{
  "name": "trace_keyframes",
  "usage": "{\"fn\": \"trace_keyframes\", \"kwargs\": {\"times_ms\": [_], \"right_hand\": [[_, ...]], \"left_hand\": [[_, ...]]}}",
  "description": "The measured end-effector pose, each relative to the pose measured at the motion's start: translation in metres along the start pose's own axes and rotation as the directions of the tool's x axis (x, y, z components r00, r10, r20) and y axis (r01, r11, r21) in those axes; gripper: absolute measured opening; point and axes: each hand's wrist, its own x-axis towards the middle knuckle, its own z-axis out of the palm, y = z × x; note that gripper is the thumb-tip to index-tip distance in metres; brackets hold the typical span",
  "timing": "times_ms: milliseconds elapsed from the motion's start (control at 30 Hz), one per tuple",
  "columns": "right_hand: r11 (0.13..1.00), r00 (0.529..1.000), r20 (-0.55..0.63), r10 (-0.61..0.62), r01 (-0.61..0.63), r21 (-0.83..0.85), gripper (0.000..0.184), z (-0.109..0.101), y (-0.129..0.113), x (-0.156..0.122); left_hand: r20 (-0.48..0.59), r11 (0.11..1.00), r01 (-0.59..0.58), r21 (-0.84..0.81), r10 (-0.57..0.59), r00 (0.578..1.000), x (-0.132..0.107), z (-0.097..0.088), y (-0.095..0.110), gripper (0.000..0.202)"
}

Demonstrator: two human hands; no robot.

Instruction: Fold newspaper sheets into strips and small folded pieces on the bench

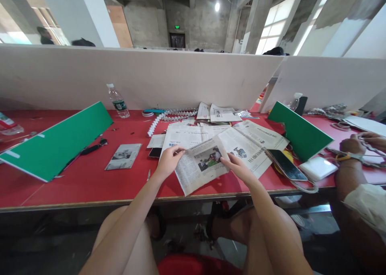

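While the newspaper sheet (200, 168) lies centre frame on the red surface (90, 178), left hand (169, 160) fingers pinch its upper-left edge; right hand (238, 166) fingers pinch its right edge. Judged: thin, light, limp, tears easily; best held at opposite edges, near corners, with even tension.

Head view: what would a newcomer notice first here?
The long bright red tabletop fills the middle, and at its front centre the left hand and right hand grip a grey printed newspaper sheet by its two sides. A slanted flat green board leans at left and a second green board at right; a co-worker's hands show at the far right edge.
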Motion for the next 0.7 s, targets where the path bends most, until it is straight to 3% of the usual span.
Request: {"fn": "trace_keyframes", "kwargs": {"times_ms": [200,400,567,700], "right_hand": [[0.992,0.995,0.086,0.046,-0.056,0.115,0.030,-0.010,-0.001,0.014],[0.972,0.986,0.100,0.133,-0.149,0.183,0.028,-0.019,0.004,0.036],[0.970,0.985,0.040,0.169,-0.174,0.170,0.029,-0.027,0.017,0.057],[0.933,0.981,0.023,0.192,-0.190,0.307,0.031,-0.024,0.016,0.056]], "left_hand": [[0.002,0.994,0.077,-0.079,-0.078,0.997,0.000,-0.003,0.002,0.026],[0.132,0.936,0.237,-0.261,-0.208,0.969,0.001,-0.013,0.007,0.044],[0.305,0.922,0.230,-0.312,-0.132,0.943,0.004,-0.013,-0.004,0.060],[0.426,0.930,0.213,-0.298,-0.069,0.902,0.003,-0.004,-0.016,0.079]]}}
